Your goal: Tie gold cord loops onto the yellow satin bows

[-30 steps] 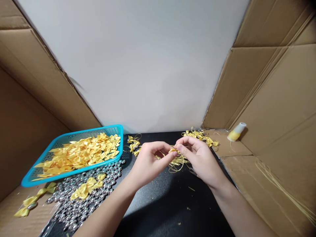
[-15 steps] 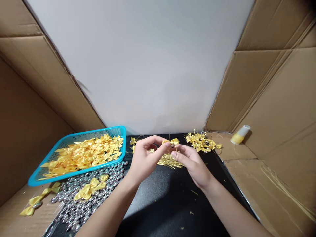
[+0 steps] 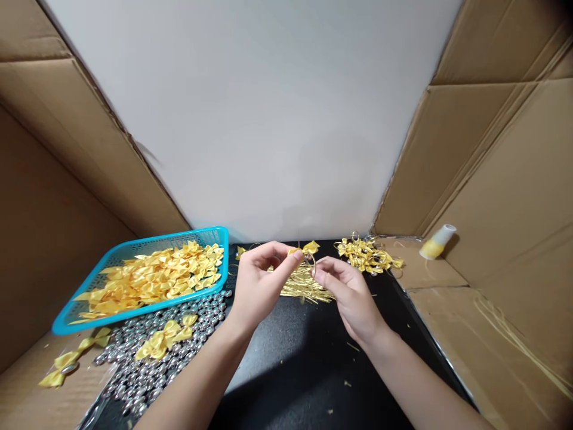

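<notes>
A yellow ribbon bow (image 3: 310,246) is pinched between the thumb and fingers of my left hand (image 3: 264,278), above the black table. From the bow hangs a thin gold tie (image 3: 314,263), curved downward. My right hand (image 3: 347,292) has its thumb and forefinger closed on this tie, a little right of the bow. Below and behind both hands lies a pile of cut gold ties (image 3: 304,283). A heap of yellow bows with looped ties (image 3: 364,255) is beyond my right hand.
At left stands a blue basket (image 3: 147,312) full of yellow bows. Many silver beads (image 3: 147,370) spread before it, with loose bows (image 3: 163,341) on top. A white and yellow cone (image 3: 437,242) stands at right. Cardboard walls (image 3: 505,161) flank the table.
My right hand has drawn slightly away from my left, and the tie shows more clearly between them. The bow has shifted a little left and up, still held in my left hand.
</notes>
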Demonstrator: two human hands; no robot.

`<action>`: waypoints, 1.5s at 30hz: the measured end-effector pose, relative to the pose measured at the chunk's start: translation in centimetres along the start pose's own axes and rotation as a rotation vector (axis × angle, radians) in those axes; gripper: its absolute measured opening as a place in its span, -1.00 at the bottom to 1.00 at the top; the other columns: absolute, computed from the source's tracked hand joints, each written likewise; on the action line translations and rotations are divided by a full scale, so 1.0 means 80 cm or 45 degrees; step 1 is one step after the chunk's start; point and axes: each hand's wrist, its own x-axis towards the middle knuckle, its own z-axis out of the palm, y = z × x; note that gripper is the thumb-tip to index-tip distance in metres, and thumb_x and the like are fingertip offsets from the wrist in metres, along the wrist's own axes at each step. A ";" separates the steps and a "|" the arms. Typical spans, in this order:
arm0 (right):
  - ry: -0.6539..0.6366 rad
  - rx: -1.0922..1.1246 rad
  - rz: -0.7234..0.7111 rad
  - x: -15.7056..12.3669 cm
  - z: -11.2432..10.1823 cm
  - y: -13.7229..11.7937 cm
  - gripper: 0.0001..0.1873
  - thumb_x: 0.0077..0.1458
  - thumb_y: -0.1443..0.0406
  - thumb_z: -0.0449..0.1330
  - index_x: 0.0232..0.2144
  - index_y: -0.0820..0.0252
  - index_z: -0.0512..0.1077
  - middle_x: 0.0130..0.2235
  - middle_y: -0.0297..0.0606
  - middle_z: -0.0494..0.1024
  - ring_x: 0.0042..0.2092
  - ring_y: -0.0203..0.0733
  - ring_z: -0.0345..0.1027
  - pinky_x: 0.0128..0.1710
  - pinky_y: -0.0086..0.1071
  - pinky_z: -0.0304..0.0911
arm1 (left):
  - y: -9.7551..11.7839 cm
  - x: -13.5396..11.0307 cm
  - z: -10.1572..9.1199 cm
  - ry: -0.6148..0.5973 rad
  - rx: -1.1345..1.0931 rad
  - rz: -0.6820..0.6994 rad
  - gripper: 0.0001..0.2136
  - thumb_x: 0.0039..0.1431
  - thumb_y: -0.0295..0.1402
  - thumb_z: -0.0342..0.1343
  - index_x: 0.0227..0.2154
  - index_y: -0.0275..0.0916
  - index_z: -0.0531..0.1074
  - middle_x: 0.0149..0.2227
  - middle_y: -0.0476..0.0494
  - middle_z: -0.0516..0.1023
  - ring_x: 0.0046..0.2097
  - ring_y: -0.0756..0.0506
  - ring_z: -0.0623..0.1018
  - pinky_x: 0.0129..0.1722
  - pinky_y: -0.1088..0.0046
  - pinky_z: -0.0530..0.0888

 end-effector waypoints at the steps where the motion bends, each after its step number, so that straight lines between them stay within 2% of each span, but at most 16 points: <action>1: -0.067 -0.084 -0.061 0.002 -0.003 0.002 -0.87 -0.01 0.25 0.30 -0.52 0.17 0.47 -0.41 -0.38 0.42 -0.32 -0.32 0.23 -0.26 -0.41 0.15 | 0.000 0.001 -0.002 0.035 0.007 0.009 -0.87 0.06 -0.32 0.26 -0.52 -0.25 0.54 -0.52 -0.02 0.54 -0.49 0.05 0.42 -0.46 0.53 0.34; 3: -0.244 -0.151 -0.122 0.005 -0.008 0.006 -0.85 0.03 0.28 0.26 -0.54 0.17 0.43 -0.42 -0.38 0.38 -0.33 -0.32 0.21 -0.27 -0.41 0.15 | 0.001 0.004 -0.006 0.083 0.022 0.025 -0.87 0.06 -0.32 0.26 -0.51 -0.25 0.54 -0.52 -0.02 0.54 -0.49 0.05 0.41 -0.47 0.53 0.32; 5: -0.330 -0.070 -0.095 0.007 -0.011 0.009 -0.90 0.06 0.26 0.24 -0.47 0.15 0.44 -0.37 -0.37 0.39 -0.30 -0.30 0.23 -0.24 -0.41 0.17 | 0.002 0.007 -0.008 0.102 0.031 0.027 -0.86 0.05 -0.32 0.26 -0.52 -0.25 0.54 -0.53 -0.01 0.53 -0.51 0.06 0.38 -0.49 0.53 0.30; 6: -0.319 -0.016 -0.060 0.007 -0.012 0.011 -0.91 0.07 0.24 0.23 -0.40 0.12 0.46 -0.32 -0.36 0.42 -0.26 -0.28 0.25 -0.21 -0.41 0.19 | 0.002 0.008 -0.009 0.097 0.034 0.023 -0.86 0.05 -0.32 0.26 -0.54 -0.25 0.53 -0.54 -0.01 0.52 -0.51 0.06 0.37 -0.49 0.53 0.29; 10: -0.179 0.045 0.029 0.005 -0.008 0.014 -0.75 0.08 0.14 0.25 -0.17 0.04 0.49 -0.15 -0.32 0.48 -0.12 -0.22 0.30 -0.08 -0.36 0.20 | 0.000 0.009 -0.008 0.008 0.067 -0.005 -0.84 0.06 -0.30 0.25 -0.55 -0.26 0.52 -0.54 -0.02 0.51 -0.51 0.05 0.38 -0.49 0.52 0.29; 15: -0.120 0.145 0.048 -0.001 0.008 0.007 -0.77 0.01 0.09 0.32 -0.34 0.09 0.56 -0.29 -0.31 0.52 -0.20 -0.22 0.34 -0.05 -0.32 0.21 | 0.000 0.005 -0.002 -0.148 0.118 -0.021 -0.85 0.08 -0.30 0.23 -0.51 -0.26 0.55 -0.49 -0.09 0.57 -0.46 0.00 0.45 -0.46 0.48 0.34; 19: -0.013 0.249 0.129 -0.002 0.011 0.002 -0.80 -0.12 0.15 0.42 -0.45 0.12 0.56 -0.38 -0.35 0.50 -0.24 -0.26 0.31 -0.10 -0.37 0.20 | 0.001 0.003 -0.001 -0.184 0.118 -0.049 -0.85 0.08 -0.29 0.24 -0.50 -0.27 0.55 -0.51 -0.08 0.56 -0.49 0.01 0.44 -0.49 0.50 0.32; 23: -0.028 0.428 0.200 -0.001 0.005 -0.001 -0.83 -0.15 0.21 0.40 -0.50 0.13 0.52 -0.37 -0.37 0.45 -0.27 -0.30 0.25 -0.13 -0.40 0.17 | 0.000 0.006 -0.002 -0.066 0.031 -0.073 -0.84 0.05 -0.30 0.25 -0.54 -0.28 0.51 -0.56 -0.02 0.51 -0.53 0.06 0.38 -0.53 0.54 0.28; 28: -0.343 0.381 0.119 0.002 -0.003 -0.002 -0.85 -0.11 0.25 0.28 -0.60 0.16 0.42 -0.42 -0.34 0.36 -0.30 -0.26 0.18 -0.18 -0.37 0.13 | 0.002 0.011 -0.007 0.053 -0.065 -0.038 -0.89 0.04 -0.35 0.25 -0.53 -0.27 0.55 -0.54 -0.03 0.55 -0.50 0.05 0.43 -0.47 0.55 0.35; 31: -0.455 0.306 0.191 0.007 -0.006 0.004 -0.83 -0.14 0.22 0.27 -0.62 0.17 0.41 -0.44 -0.31 0.37 -0.30 -0.21 0.19 -0.19 -0.33 0.12 | 0.002 0.012 -0.010 0.090 -0.092 -0.006 -0.91 0.04 -0.36 0.26 -0.52 -0.24 0.56 -0.52 -0.02 0.57 -0.49 0.06 0.44 -0.46 0.57 0.37; 35: -0.396 0.336 0.375 0.014 -0.008 0.019 -0.80 -0.15 0.17 0.26 -0.57 0.18 0.42 -0.47 -0.33 0.36 -0.35 -0.24 0.20 -0.22 -0.32 0.16 | 0.001 0.013 -0.011 0.123 -0.100 0.004 -0.90 0.04 -0.36 0.26 -0.53 -0.25 0.55 -0.53 -0.03 0.56 -0.48 0.05 0.44 -0.45 0.56 0.38; 38: -0.333 0.355 0.507 0.016 -0.009 0.032 -0.75 -0.10 0.11 0.22 -0.54 0.16 0.36 -0.54 -0.41 0.26 -0.44 -0.29 0.18 -0.27 -0.30 0.21 | 0.003 0.013 -0.012 0.169 -0.115 0.007 -0.88 0.03 -0.36 0.27 -0.54 -0.26 0.53 -0.54 -0.01 0.53 -0.49 0.06 0.42 -0.46 0.57 0.36; 41: -0.290 0.304 0.631 0.017 -0.010 0.044 -0.72 -0.09 0.11 0.22 -0.59 0.17 0.31 -0.60 -0.49 0.16 -0.52 -0.35 0.11 -0.36 -0.35 0.21 | 0.006 0.013 -0.014 0.217 -0.128 0.025 -0.87 0.01 -0.36 0.29 -0.56 -0.27 0.52 -0.56 0.00 0.50 -0.50 0.07 0.41 -0.47 0.57 0.35; 45: -0.250 0.166 0.689 0.019 -0.010 0.056 -0.72 -0.15 0.20 0.31 -0.65 0.23 0.33 -0.63 -0.48 0.25 -0.55 -0.43 0.07 -0.45 -0.47 0.11 | 0.009 0.013 -0.016 0.241 -0.133 0.040 -0.87 -0.01 -0.37 0.30 -0.57 -0.28 0.51 -0.56 0.00 0.50 -0.51 0.07 0.40 -0.48 0.58 0.34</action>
